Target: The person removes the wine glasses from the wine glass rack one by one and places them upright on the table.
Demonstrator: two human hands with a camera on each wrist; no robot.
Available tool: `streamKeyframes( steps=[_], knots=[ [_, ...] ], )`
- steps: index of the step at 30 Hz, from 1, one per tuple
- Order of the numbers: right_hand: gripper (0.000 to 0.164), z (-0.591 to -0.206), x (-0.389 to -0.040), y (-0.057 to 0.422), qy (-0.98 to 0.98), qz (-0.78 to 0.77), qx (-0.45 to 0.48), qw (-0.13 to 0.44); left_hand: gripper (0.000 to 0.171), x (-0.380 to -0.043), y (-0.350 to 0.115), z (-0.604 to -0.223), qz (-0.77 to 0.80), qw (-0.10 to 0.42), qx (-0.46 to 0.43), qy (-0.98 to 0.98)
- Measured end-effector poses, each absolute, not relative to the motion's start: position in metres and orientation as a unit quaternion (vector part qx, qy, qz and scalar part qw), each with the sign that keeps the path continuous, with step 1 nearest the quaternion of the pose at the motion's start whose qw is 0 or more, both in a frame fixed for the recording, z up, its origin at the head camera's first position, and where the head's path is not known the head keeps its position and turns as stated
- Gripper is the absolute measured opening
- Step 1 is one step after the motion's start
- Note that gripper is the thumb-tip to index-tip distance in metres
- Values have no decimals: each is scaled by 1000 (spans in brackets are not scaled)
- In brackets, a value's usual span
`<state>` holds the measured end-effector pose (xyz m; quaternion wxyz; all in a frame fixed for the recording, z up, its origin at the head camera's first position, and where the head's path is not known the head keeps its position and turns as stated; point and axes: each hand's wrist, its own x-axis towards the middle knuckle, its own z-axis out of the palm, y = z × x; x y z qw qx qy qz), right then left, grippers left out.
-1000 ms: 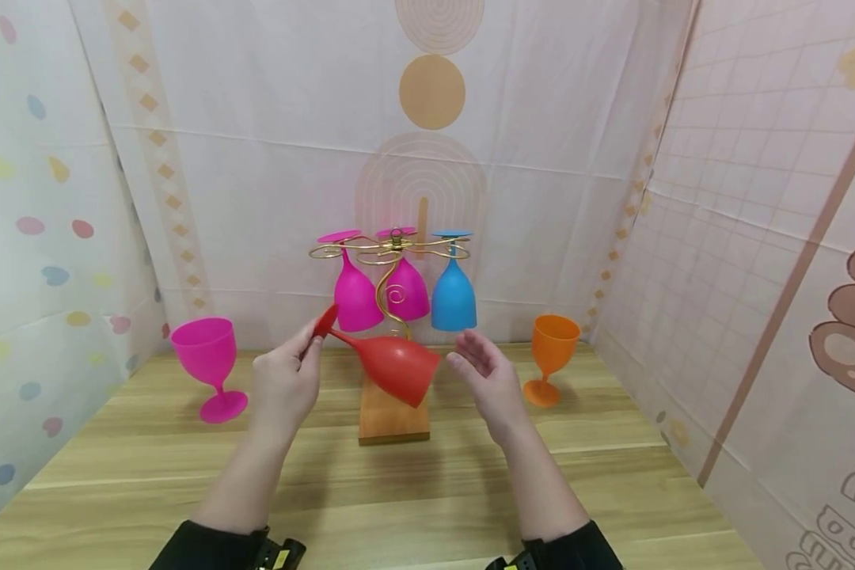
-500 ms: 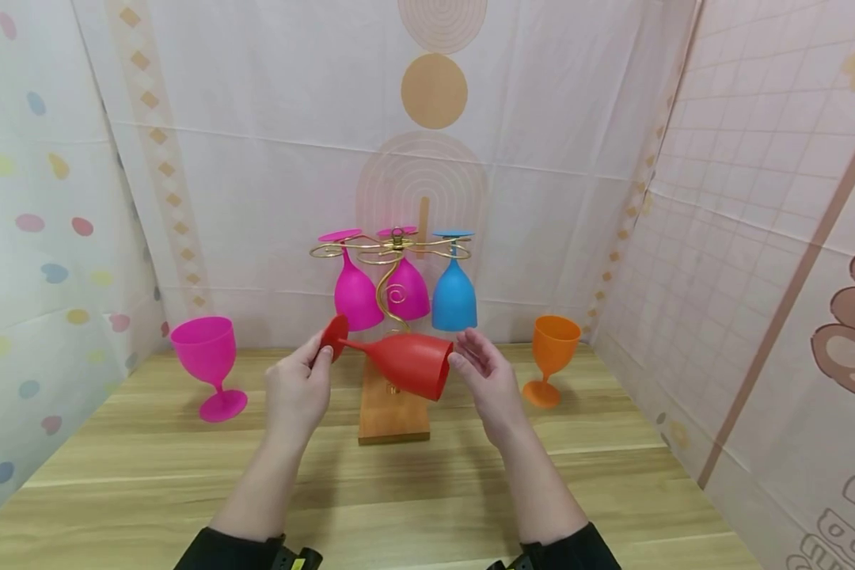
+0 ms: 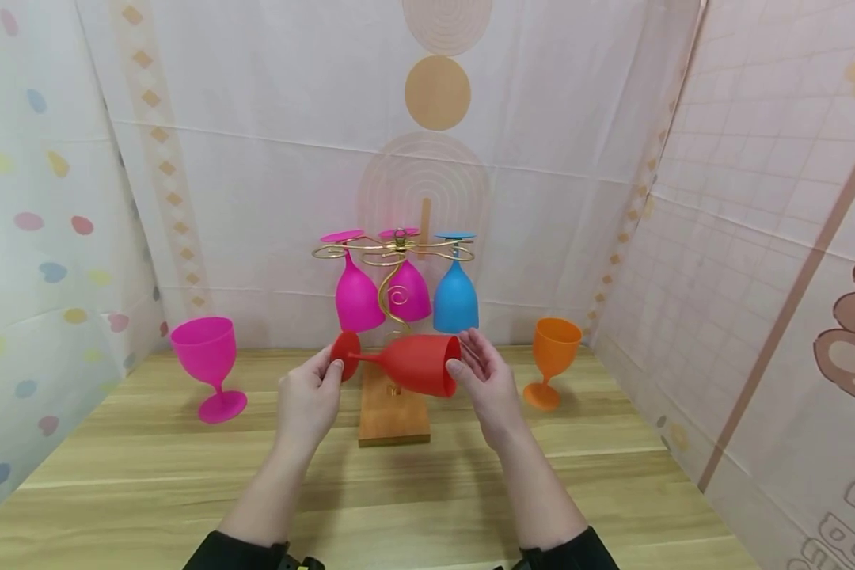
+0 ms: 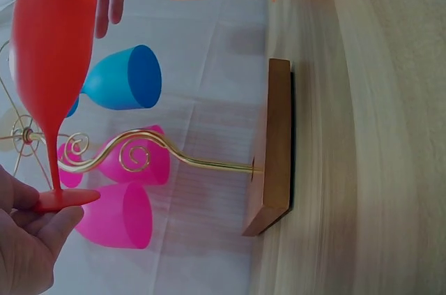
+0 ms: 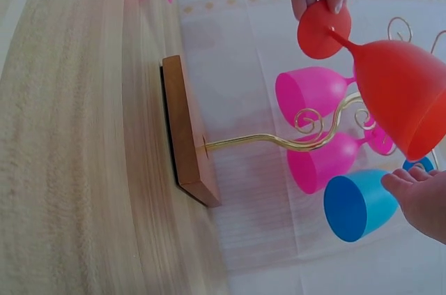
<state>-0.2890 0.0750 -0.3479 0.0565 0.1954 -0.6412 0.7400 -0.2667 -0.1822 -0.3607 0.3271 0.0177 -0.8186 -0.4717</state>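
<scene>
A red plastic goblet (image 3: pixel 416 362) lies sideways in the air in front of the rack, its foot to the left and its mouth to the right. My left hand (image 3: pixel 308 405) pinches the rim of its foot between thumb and fingers, as the left wrist view also shows. By the goblet's mouth is my right hand (image 3: pixel 492 396), fingers extended and thumb near the rim; whether it touches cannot be told. Behind, a gold wire glass rack (image 3: pixel 399 247) on a wooden base (image 3: pixel 394 416) carries two hanging magenta goblets (image 3: pixel 359 299) and a blue goblet (image 3: pixel 456 298), all upside down.
On the wooden table (image 3: pixel 399 507), a magenta goblet (image 3: pixel 205 348) stands upright at the left. An orange goblet (image 3: pixel 554 348) stands upright at the right. Printed cloth (image 3: pixel 271 198) hangs behind and along both sides.
My left hand has shifted right and slightly down, turning the red goblet from a downward tilt to nearly level. Its mouth has come up to my right hand, which has barely moved.
</scene>
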Motion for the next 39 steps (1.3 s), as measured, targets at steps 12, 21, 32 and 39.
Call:
streamKeyframes(
  steps=[12,21,32,39],
  knots=[
    [98,-351,-287,68,-642,743,183,46,34,-264,-179,-363,-475,328,25,-816],
    [98,-348,-286,67,-636,748,185,44,34,-262,-174,-361,-475,328,22,-816],
    [85,-346,-285,71,-634,751,176,53,29,-261,-166,-362,-485,286,12,-826],
    [74,-345,-286,71,-634,753,168,63,27,-262,-163,-366,-480,274,5,-833]
  ],
)
